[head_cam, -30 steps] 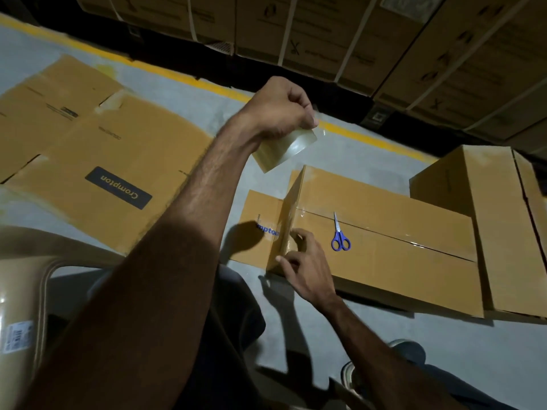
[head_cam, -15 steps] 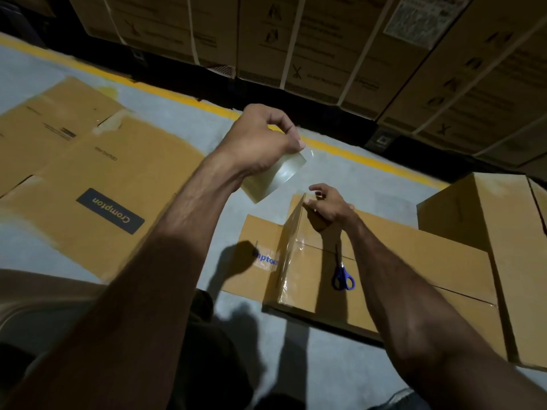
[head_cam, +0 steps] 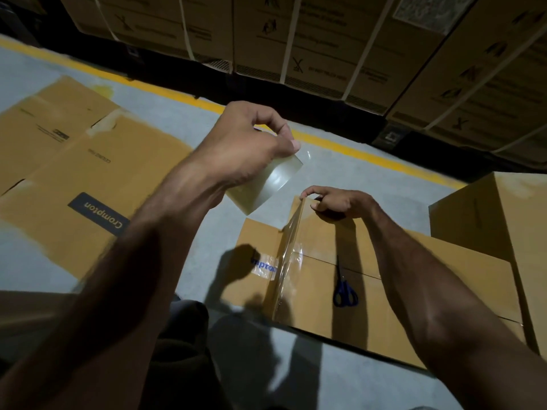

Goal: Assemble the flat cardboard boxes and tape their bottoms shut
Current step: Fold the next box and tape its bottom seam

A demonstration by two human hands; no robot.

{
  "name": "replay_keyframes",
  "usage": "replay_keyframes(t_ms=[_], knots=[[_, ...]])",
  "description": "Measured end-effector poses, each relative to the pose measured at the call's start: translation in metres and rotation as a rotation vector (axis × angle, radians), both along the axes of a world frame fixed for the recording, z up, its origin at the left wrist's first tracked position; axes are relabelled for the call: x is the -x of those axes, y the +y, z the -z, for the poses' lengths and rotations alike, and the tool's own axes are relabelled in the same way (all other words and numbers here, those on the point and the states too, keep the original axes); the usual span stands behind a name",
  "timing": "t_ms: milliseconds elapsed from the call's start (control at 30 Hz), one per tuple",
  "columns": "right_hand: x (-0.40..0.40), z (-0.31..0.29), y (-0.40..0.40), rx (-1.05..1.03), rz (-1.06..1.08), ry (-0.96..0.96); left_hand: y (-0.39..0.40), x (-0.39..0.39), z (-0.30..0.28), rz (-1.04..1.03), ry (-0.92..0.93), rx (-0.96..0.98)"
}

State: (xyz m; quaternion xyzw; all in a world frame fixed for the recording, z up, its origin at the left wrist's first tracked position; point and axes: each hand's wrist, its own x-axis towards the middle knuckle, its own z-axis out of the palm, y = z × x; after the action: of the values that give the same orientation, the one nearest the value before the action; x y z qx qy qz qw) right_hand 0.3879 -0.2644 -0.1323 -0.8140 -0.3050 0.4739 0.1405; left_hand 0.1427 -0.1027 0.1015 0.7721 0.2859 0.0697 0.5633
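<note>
From the head view, the left hand (head_cam: 245, 149) is raised above the grey concrete floor (head_cam: 340, 173), its grip closed round a roll of clear packing tape (head_cam: 268, 186). The right hand (head_cam: 337, 201) pinches the tape's loose end at the far top corner of the brown assembled cardboard box (head_cam: 399, 291), where a shiny strip runs down the left edge. Blue-handled scissors (head_cam: 344, 292) lie on the box top beside the right forearm. A flattened brown "Crompton" carton (head_cam: 88, 184) lies on the floor well to the left
</note>
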Motion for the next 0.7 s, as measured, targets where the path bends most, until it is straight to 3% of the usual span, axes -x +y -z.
replay_keyframes(t_ms=[400, 700], knots=[[0.003, -0.005, 0.025, 0.029, -0.106, 0.21, 0.001, -0.001, 0.002, 0.021, 0.055, -0.018], [0.008, 0.0, 0.025, 0.014, 0.112, 0.11, -0.003, -0.003, 0.002, 0.026, 0.048, -0.002]])
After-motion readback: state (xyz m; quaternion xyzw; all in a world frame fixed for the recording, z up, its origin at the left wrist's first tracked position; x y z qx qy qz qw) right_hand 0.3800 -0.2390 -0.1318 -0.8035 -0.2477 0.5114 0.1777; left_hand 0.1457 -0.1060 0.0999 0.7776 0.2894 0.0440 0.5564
